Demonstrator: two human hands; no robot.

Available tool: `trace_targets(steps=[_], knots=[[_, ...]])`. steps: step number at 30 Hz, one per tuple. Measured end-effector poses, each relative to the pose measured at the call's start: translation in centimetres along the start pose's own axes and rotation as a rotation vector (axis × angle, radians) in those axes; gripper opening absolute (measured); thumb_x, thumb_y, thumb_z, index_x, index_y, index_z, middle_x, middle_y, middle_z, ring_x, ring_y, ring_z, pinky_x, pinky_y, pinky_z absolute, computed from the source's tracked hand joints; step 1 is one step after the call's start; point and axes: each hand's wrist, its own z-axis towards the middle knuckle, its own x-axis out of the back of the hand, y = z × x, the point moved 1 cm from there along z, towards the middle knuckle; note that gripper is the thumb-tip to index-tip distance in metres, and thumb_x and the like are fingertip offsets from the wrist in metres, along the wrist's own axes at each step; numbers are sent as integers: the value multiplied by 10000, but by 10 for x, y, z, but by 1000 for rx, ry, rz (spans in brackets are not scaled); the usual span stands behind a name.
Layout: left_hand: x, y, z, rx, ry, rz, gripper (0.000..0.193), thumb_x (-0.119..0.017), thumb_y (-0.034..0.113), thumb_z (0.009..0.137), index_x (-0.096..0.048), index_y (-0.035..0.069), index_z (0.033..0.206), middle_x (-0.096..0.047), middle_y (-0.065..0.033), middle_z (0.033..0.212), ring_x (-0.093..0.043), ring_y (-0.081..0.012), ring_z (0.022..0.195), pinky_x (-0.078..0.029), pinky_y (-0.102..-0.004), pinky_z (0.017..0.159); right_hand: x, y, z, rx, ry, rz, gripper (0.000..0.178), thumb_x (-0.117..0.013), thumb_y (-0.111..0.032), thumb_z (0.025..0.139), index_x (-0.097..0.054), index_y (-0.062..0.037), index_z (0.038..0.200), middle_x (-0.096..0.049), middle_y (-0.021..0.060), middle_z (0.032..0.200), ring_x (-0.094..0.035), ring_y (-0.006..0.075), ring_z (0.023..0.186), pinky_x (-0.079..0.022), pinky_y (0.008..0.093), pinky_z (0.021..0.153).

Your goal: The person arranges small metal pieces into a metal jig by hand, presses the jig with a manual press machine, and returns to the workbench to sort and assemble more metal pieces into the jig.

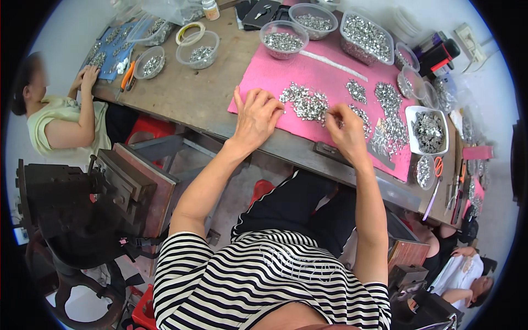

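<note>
- Big loose pile of little shiny metal pieces (304,102) on the pink mat (253,82), smack between two bare hands.
- Pile spread longer left to right, bit of a slant: left end farther off, right end nearer. Single pieces way too small for reading any long axis, sorry.
- Left hand (257,118) off the left end of the pile, palm down, fingers loosely bent, thumb and index tips close together just beside the outermost pieces. Can't tell about anything in that grip.
- Right hand (349,132) at the right end, fingers curled in, thumb and index brought nearly into a pinch right by the pile's edge. Can't tell about a piece there either.
- So, from the left fingertips: pile to the right and slightly far. From the right ones: pile to the left and slightly far. Right hand maybe a touch nearer, hard call.
- Also on the mat: a small heap (356,91) far of the right hand, a bigger heap (391,124) farther right.
- Around that: clear round bowl (284,26) on the far side, white tub (411,124) and orange-handled scissors (438,165) over right.
- Way over left: orange-handled pliers (128,77) on the bench (165,96), plus a co-worker (71,124) with hands near a blue mat (110,73).
</note>
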Motion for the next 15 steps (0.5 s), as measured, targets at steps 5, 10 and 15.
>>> trace_targets(steps=[5, 10, 15], knots=[[-2, -6, 8, 6, -73, -114, 97, -752, 174, 803, -741, 175, 899, -604, -21, 985, -560, -240, 1077, -278, -583, 1047, 36, 6, -40, -132, 18, 25, 95, -648, -56, 921, -626, 24, 967, -687, 110, 826, -664, 206, 739, -522, 330, 708], [0, -8, 12, -2, -48, -71, 94, -761, 203, 822, -746, 132, 881, -611, -36, 992, -565, -242, 1042, -273, -589, 1051, 39, 5, -74, -137, 21, 85, 85, -663, -27, 913, -617, 22, 967, -648, 114, 938, -640, 242, 864, -510, 339, 792], [-12, -7, 9, -73, -26, -3, 115, -747, 223, 848, -732, 132, 917, -600, -30, 1013, -555, -246, 1048, -247, -642, 1070, 36, 6, -87, -163, 55, 36, 68, -652, 0, 896, -610, 17, 946, -646, 120, 926, -623, 282, 865, -486, 367, 800]])
